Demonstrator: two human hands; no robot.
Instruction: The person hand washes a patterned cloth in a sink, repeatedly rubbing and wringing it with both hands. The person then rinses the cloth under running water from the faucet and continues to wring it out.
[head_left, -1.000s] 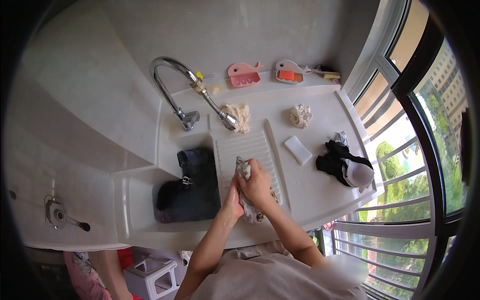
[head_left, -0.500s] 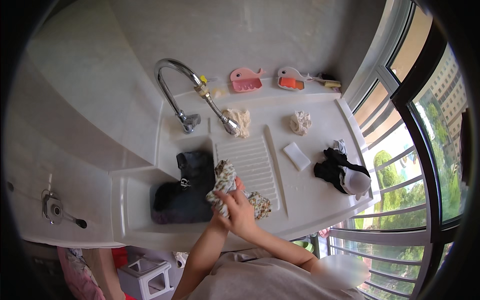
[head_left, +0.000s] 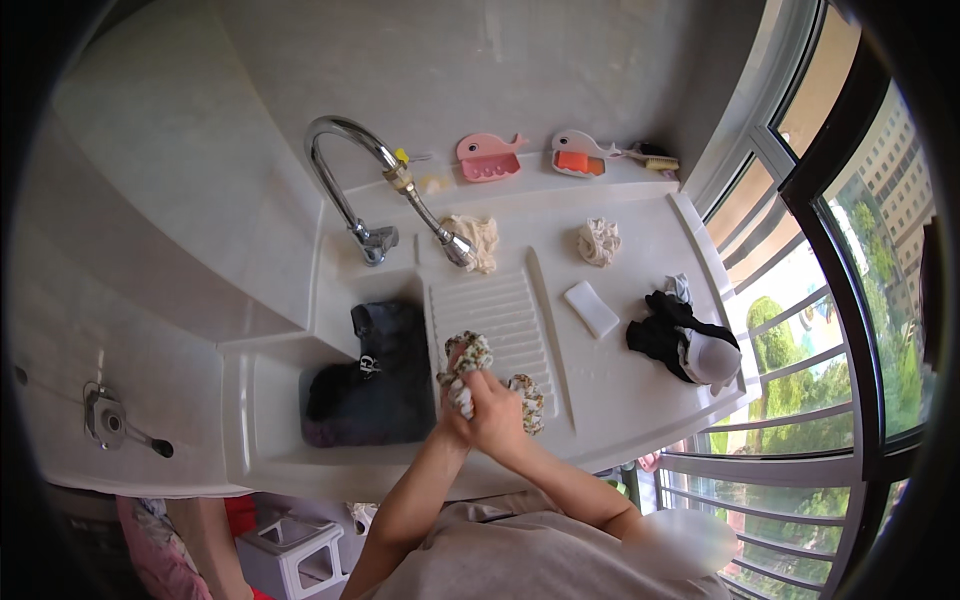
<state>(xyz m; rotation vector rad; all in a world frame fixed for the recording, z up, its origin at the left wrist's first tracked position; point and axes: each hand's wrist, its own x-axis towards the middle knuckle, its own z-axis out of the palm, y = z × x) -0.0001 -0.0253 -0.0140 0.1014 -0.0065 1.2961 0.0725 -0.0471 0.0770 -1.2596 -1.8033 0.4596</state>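
Observation:
My two hands are pressed together over the ribbed washboard (head_left: 495, 312) of the sink, squeezing a bunched floral-print cloth (head_left: 473, 352). Closed around the middle of the cloth is my right hand (head_left: 495, 415), which lies over part of my left. My left hand (head_left: 453, 418) is also closed on the cloth, with most of its fingers hidden. One end of the fabric sticks out beyond the hands, and another bulges to their right. In the basin at left, dark garments (head_left: 385, 350) lie soaking in murky water.
A chrome faucet (head_left: 345, 195) arches behind the basin. A cream cloth (head_left: 478, 240), a crumpled pale cloth (head_left: 599, 242), a white soap bar (head_left: 591, 309) and a black and white garment pile (head_left: 685, 340) lie on the counter. Pink (head_left: 489, 160) and white whale-shaped soap dishes (head_left: 582, 157) stand along the back ledge.
The floral cloth has been gathered into a tighter bunch. My hands have come closer together and moved slightly right, away from the basin.

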